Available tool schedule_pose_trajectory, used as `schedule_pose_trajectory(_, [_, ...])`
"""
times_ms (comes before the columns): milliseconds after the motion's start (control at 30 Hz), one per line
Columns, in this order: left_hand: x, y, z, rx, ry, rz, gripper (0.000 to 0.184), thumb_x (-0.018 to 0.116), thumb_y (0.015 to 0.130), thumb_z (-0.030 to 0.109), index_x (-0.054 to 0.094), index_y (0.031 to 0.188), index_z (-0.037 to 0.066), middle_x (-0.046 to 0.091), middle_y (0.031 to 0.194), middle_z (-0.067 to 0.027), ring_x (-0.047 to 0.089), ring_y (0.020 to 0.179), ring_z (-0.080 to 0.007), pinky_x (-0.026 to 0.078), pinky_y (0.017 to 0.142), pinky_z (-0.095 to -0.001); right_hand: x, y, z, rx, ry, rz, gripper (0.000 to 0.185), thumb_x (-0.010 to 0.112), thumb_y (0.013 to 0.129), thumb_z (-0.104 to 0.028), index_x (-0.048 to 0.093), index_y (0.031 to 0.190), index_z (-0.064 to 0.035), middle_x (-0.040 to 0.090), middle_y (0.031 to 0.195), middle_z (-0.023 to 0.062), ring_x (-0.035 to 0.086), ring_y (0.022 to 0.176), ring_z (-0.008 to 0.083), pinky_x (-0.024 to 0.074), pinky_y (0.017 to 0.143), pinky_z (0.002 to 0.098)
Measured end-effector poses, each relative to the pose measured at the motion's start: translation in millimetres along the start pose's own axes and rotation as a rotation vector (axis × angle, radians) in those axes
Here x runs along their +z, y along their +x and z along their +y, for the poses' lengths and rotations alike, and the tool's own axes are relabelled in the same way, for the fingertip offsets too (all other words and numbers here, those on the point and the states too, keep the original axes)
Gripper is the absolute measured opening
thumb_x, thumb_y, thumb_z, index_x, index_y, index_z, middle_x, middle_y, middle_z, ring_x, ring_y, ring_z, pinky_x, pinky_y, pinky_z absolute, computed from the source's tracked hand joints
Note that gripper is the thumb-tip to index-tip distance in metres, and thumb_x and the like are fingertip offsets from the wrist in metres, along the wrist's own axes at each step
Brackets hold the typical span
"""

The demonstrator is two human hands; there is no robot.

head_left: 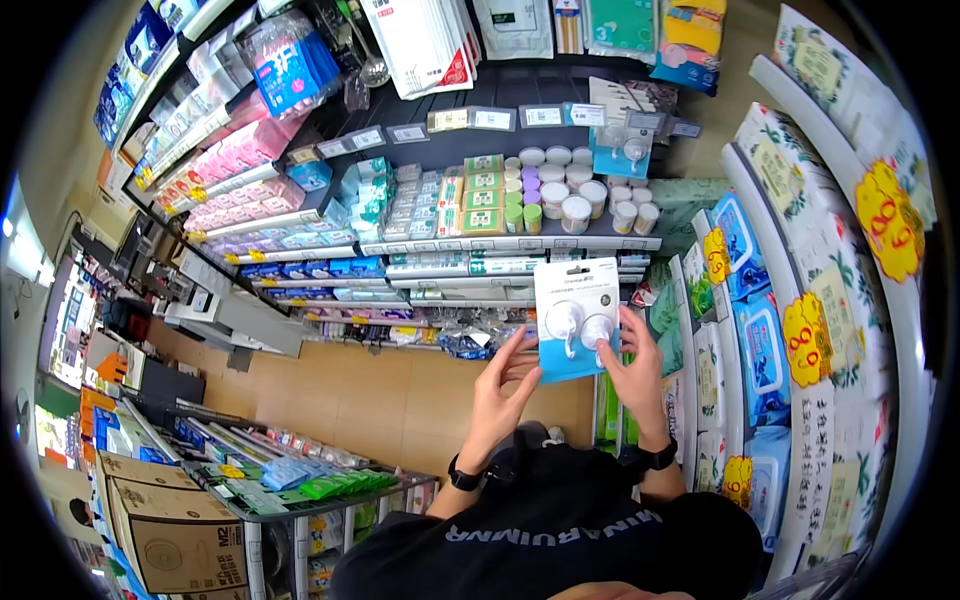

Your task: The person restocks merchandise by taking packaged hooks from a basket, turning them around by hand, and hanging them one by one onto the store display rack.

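Stocked shelving (545,242) stands beyond the fingers (502,360); the black shirt (560,505) below them bears pale capitals. Well to their left, a carton (180,525) reads "M2". Left hand (498,385) and right hand (637,372) clamp opposite edges of a blue-and-white card (552,288), its print too small to read; the right thumb overlaps a white hook (596,327).

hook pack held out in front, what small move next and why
I'd probably raise the hook pack toward the similar-looking pack hanging at the shelf: the right hand grips it, the left hand is at its other edge, and its hang hole is clear of fingers.
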State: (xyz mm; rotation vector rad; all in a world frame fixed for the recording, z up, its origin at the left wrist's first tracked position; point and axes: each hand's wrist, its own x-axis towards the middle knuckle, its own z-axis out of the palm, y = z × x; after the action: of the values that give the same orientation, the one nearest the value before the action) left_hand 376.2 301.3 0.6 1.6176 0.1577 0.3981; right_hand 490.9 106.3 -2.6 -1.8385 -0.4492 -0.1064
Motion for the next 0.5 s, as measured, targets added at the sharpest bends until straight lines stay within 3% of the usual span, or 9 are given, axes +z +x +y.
schedule_pose_trajectory(500, [41.7,150.3,-32.6,0.005,-0.006,-0.214,0.064,0.068,0.097,0.005,0.043,0.155,0.007,0.056,0.149,-0.0132,0.059,0.129,-0.0208,0.053,0.093,-0.0291,-8.2,110.4,54.6,0.05,-0.086,0.226,0.06,0.079,0.088,-0.012,0.054,0.141,0.0011,0.07,0.12,0.0206,0.071,0.103,0.0262,0.0566,0.081,0.0359])
